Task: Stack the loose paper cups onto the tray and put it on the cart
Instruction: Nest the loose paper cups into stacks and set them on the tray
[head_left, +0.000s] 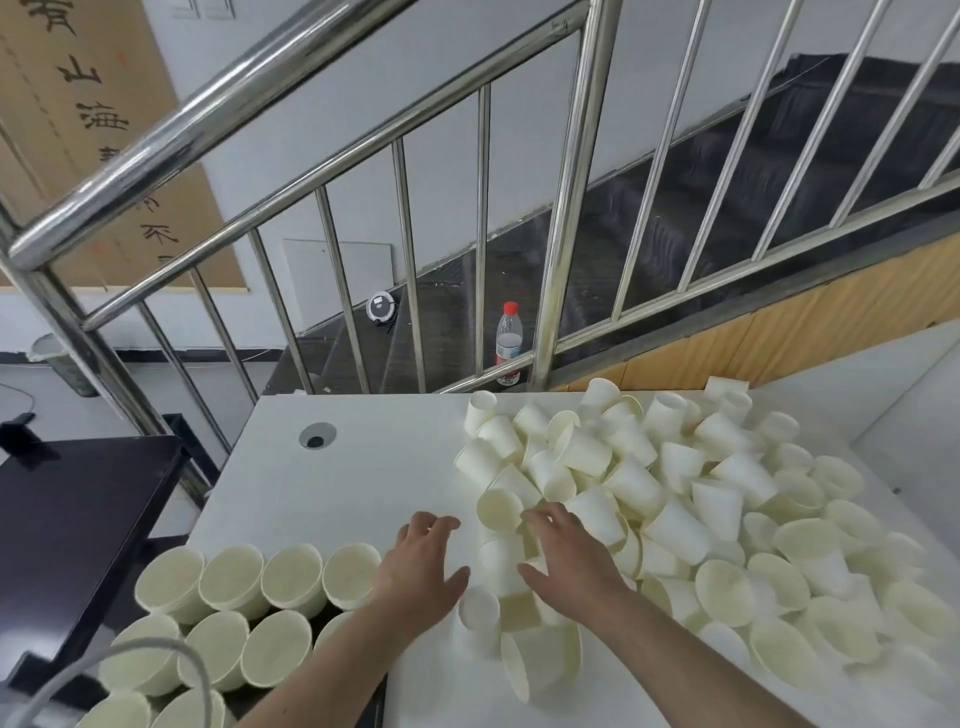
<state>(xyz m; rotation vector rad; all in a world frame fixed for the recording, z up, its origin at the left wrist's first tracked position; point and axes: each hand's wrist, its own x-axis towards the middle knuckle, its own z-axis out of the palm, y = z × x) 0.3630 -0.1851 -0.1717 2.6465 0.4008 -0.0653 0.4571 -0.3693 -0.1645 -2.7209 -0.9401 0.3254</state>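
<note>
Upright cups (293, 577): placed in rows at the near left corner of the desk (374, 467), mouths up. A dark tray seems to be under them, but it is mostly hidden. They are probably set side by side so that more cups can be stacked into each.

Left hand (421, 564): held flat over the bare desk, just beside the upright rows. The fingers are spread and relaxed, and nothing is held. It is judged to be ready to receive a cup.

Right hand (563, 553): laid on the near left edge of the pile, fingers spread on the cups. No cup is gripped yet, as far as can be seen.

Loose cups (675, 499): heaped over the right half of the desk, lying on their sides and overlapping. Most of the task is therefore judged still to be done.

Cart: not seen.
</note>
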